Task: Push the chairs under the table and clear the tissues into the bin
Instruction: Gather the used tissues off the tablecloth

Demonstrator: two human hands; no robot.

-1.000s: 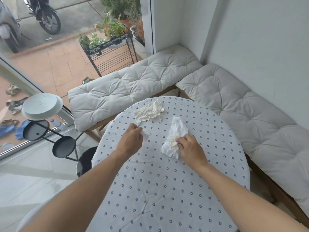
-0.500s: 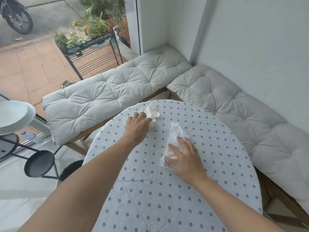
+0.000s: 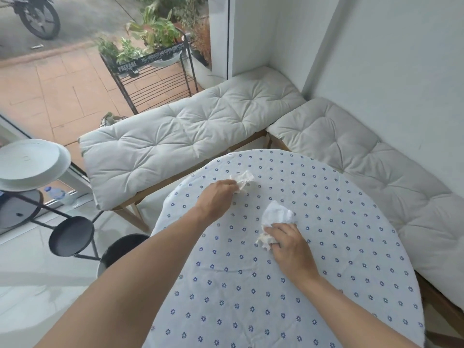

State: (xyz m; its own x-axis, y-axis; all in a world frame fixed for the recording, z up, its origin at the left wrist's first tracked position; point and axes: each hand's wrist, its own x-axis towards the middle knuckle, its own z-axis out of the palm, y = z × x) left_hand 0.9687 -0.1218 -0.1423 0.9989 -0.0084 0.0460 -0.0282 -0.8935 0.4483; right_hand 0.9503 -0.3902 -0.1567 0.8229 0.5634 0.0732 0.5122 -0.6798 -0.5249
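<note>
Two crumpled white tissues lie on the round table (image 3: 326,247), which wears a white cloth with small blue flowers. My left hand (image 3: 217,197) pinches the far tissue (image 3: 244,179) at its near edge, towards the table's back left. My right hand (image 3: 291,247) is closed on the near tissue (image 3: 276,217) at mid-table, bunching its lower end under the fingers while the rest sticks out beyond them. A dark round bin (image 3: 120,249) stands on the floor by the table's left edge, partly hidden behind my left forearm.
Cushioned benches run along the window side (image 3: 180,136) and the right wall (image 3: 376,172), close behind the table. At left a black tiered stand (image 3: 70,234) carries white plates (image 3: 30,162). A plant rack (image 3: 150,79) stands outside the glass.
Both hands have closed on their tissues. The left hand has gathered the far tissue into a smaller wad, and the right hand has bunched up the near one.
</note>
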